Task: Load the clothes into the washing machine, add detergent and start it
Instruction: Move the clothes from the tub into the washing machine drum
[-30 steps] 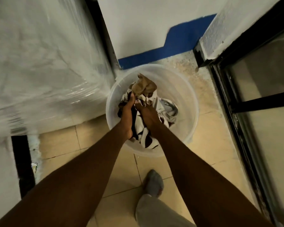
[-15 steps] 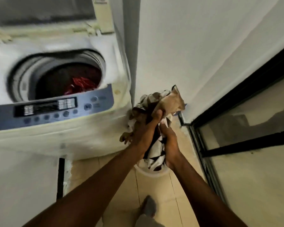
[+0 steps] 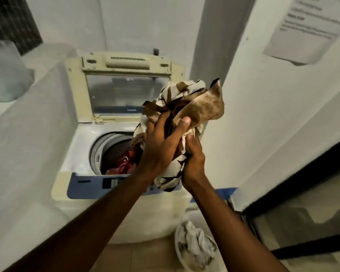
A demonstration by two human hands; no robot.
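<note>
A top-loading washing machine (image 3: 82,146) stands ahead with its lid (image 3: 124,91) raised. Red clothes (image 3: 124,165) lie in its drum. I hold a bundle of brown and white patterned clothes (image 3: 194,107) above the machine's right side, over the control panel (image 3: 90,185). My left hand (image 3: 159,148) grips the bundle from the left, thumb on the brown fabric. My right hand (image 3: 193,163) clasps it from below on the right. A white bucket (image 3: 178,250) on the floor at the machine's right foot holds a pale grey garment (image 3: 194,244).
A plastic-wrapped white appliance (image 3: 28,154) fills the left side, close to the washer. A white wall with a paper notice (image 3: 306,26) rises on the right. A black-framed glass door (image 3: 302,222) stands at lower right. Tiled floor (image 3: 141,258) shows below.
Both hands lifted the patterned bundle out of the bucket and carried it up and left, to above the open washer. My view rose from the floor to the machine.
</note>
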